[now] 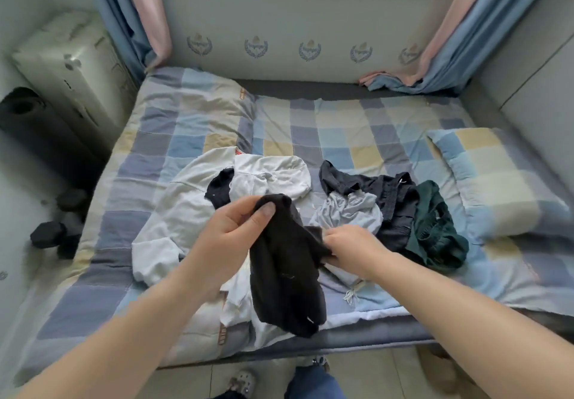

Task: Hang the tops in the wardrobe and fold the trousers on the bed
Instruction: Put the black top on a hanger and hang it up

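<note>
A black garment (285, 280) hangs above the front of the bed (357, 137). My left hand (230, 237) grips its top edge, thumb on the cloth. My right hand (351, 246) pinches its right side lower down. Under and behind it lies a white top (180, 212) spread flat, with another white piece (273, 175) and a bit of black cloth (219, 189) on it. To the right sit a crumpled grey garment (351, 212), a dark navy garment (391, 200) and a dark green garment (435, 231).
A checked pillow (497, 175) lies at the bed's right side. Blue and pink curtains (450, 50) hang at both back corners. Left of the bed stand a white radiator (71, 66), a rolled black mat (28, 119) and dark dumbbells (52, 234) on the floor.
</note>
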Available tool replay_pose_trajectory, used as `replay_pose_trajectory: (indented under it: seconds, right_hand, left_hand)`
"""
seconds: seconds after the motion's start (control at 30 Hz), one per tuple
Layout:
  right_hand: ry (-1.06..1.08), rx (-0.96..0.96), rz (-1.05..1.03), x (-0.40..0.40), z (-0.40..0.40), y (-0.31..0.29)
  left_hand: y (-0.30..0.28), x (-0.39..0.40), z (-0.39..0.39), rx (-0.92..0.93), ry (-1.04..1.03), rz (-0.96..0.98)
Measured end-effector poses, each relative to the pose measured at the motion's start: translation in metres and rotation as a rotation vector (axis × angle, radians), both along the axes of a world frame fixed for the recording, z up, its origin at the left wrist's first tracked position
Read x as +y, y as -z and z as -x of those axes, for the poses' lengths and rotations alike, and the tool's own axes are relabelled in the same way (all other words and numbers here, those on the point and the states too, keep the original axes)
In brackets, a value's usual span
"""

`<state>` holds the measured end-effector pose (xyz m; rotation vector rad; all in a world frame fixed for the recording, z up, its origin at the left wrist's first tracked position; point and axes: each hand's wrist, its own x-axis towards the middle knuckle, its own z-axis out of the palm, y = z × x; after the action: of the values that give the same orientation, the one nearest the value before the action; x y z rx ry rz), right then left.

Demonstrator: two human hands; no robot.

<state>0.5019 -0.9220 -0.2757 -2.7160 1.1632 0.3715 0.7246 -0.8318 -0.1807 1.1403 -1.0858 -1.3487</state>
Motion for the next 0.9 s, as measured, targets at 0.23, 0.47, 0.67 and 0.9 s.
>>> replay_pose_trajectory:
  seconds: [0.23,0.47,0.67,0.9]
  right_hand:
    - [0.316,0.061,0.151,0.084,0.051,-0.054]
    - [0.877,-0.411,0.193,0.198,0.101,-0.139]
    - [1.241,-0.622,0.502,0.313,0.134,-0.171]
    - [1.382,-0.423,0.820,0.481,0.160,-0.207]
  left_hand:
    - [-0.017,-0.001,-0.040,-0.210,0.198,0.156]
    - [-0.049,-0.009,-0.024,-0.685,0.729,0.583]
    - [-0.087,0.008,0.046,-0.602,0.982,1.002]
    - [-0.115,0.072,0.154,-0.579,1.266,1.393]
